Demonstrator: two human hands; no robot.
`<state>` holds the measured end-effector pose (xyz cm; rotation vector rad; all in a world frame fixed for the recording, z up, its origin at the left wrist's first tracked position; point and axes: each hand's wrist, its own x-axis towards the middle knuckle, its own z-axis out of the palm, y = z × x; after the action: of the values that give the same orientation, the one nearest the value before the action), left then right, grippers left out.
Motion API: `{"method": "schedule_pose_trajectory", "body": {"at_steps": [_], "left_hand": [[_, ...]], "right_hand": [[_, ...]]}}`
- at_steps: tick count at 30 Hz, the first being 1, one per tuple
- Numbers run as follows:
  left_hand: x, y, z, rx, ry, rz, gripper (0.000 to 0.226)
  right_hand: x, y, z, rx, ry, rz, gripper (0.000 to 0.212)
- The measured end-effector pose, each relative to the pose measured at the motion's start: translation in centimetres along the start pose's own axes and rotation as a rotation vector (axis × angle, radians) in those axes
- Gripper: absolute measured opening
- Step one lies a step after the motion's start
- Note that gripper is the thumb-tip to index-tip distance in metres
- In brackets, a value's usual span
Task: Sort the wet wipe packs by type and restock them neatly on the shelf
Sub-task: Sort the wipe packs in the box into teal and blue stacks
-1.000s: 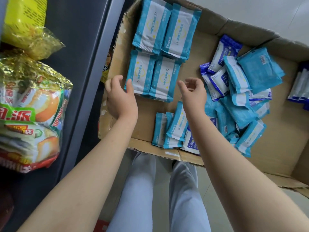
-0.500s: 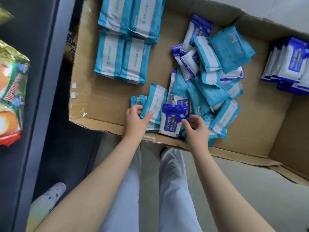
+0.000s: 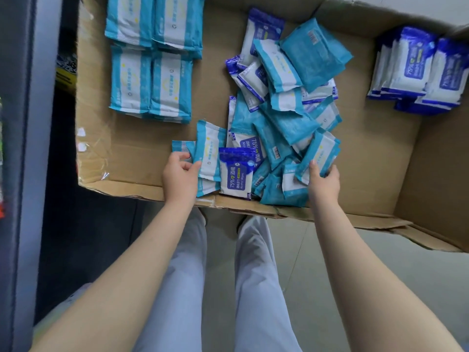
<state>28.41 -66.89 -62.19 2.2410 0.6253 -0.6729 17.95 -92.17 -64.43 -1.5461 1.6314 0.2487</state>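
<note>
The person stood at the near edge of an open cardboard box [image 3: 121,153] and reached into it with both hands. The left hand [image 3: 179,174] was curled on the near left corner of a teal-and-white pack [image 3: 209,151], with the thumb on top of it and the fingers on a smaller teal pack [image 3: 181,146] just beside it. The right hand [image 3: 323,181] gripped the near end of another teal-and-white pack [image 3: 321,153] at the right side of the loose pile [image 3: 286,110], thumb on top and fingers curled around its edge.

Between the two hands lay a dark blue alcohol wipes pack [image 3: 236,174], face up and touching the pack in the left hand. The loose pile, teal and dark blue packs mixed together, lay in the middle of the box. In the far left part, teal-and-white packs were in neat stacks [image 3: 152,80], two by two. At the far right, dark blue and white packs stood in a row [image 3: 416,69], well apart from the pile.

A grey shelf upright [image 3: 17,174] ran along the left side.
</note>
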Motion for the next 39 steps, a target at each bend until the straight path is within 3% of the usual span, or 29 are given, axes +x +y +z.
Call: {"method": "schedule_pose_trajectory", "body": {"at_steps": [2,6,16,22,29,34,39], "left_hand": [[-0.5,-0.5,-0.3,0.014,0.055,0.028,0.024],[-1.2,-0.9,-0.6,0.023,0.065,0.095,0.017],[-2.4,1.2,-1.7,-0.474,-0.018,-0.166,0.006],[-1.6,3.0,-5.1,-0.762,-0.073,-0.282,0.011],[4.1,4.3,-10.2,-0.900,-0.079,-0.211,0.015],[9.2,3.9,-12.2,-0.827,-0.035,-0.237,0.016],[12.4,3.4,-11.7,-0.776,0.022,-0.251,0.023]], "right_hand": [[0.4,0.1,-0.4,-0.002,0.020,-0.023,0.051],[0.6,-0.3,-1.0,0.090,0.044,-0.001,0.053],[-3.2,-0.1,-3.3,0.280,0.028,-0.120,0.031],[-8.9,-3.5,-2.7,0.553,-0.261,-0.039,0.034],[-12.0,-10.0,6.8,0.403,-0.504,-0.074,0.047],[-12.4,-14.1,15.0,0.400,-0.515,-0.047,0.033],[-11.8,-16.2,20.4,0.302,-0.451,-0.119,0.033]]}}
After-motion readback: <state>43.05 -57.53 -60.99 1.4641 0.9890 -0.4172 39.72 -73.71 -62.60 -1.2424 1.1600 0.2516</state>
